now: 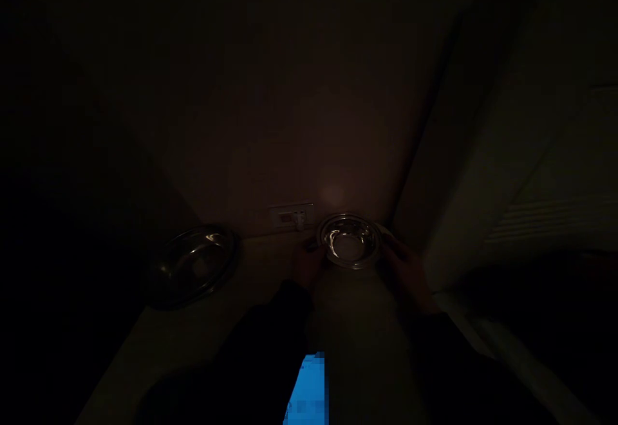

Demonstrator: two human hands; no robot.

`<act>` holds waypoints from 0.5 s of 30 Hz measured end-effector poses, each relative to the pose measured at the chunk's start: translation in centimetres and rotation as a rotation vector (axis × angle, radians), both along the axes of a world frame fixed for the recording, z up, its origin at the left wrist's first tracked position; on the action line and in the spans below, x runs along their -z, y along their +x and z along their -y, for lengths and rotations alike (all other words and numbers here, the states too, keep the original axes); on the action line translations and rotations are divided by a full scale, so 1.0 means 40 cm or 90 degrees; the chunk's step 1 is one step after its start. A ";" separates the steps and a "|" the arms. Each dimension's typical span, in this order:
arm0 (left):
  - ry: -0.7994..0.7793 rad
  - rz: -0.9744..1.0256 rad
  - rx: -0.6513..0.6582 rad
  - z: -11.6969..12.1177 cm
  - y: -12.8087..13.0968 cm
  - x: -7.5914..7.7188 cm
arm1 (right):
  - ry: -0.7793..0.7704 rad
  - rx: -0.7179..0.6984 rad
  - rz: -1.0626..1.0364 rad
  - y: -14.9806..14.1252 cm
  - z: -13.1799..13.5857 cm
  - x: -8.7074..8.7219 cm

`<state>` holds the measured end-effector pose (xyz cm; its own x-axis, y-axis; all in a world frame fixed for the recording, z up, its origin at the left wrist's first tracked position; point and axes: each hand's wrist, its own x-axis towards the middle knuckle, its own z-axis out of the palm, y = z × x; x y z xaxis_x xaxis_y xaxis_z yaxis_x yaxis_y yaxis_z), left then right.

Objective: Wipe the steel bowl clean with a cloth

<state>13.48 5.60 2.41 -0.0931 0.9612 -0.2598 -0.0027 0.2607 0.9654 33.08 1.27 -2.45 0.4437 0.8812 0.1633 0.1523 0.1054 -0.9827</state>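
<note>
The scene is very dark. A round, shiny metal bowl (pixel 350 248), with what look like several nested rims, is at the back of the surface near the wall. My left hand (pixel 309 265) grips its left rim, and my right hand (pixel 408 267) grips the right rim. The bowl sits upright with its opening towards me. I cannot tell whether it rests on the surface or hangs just above it. Most of my fingers are lost in shadow.
A larger shiny metal bowl (pixel 193 264) lies tilted on the left of the pale counter (pixel 357 341). A wall socket with a plug (pixel 292 217) is behind my left hand. A lit blue screen (pixel 309 389) shows at the bottom. A pale panel with slats (pixel 550 216) rises on the right.
</note>
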 end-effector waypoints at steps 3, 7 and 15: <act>0.002 -0.009 -0.001 -0.003 -0.001 0.003 | -0.025 0.017 -0.012 -0.001 0.001 -0.003; -0.002 -0.017 0.001 -0.006 0.001 0.005 | -0.036 0.027 -0.015 -0.004 0.002 -0.007; -0.063 -0.009 0.004 0.013 -0.033 -0.021 | -0.042 0.115 -0.002 0.009 0.017 0.011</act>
<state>12.18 5.08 3.26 -0.0910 0.9317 -0.3516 0.0128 0.3542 0.9351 33.43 0.59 -2.87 0.5964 0.7956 0.1062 0.1599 0.0118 -0.9871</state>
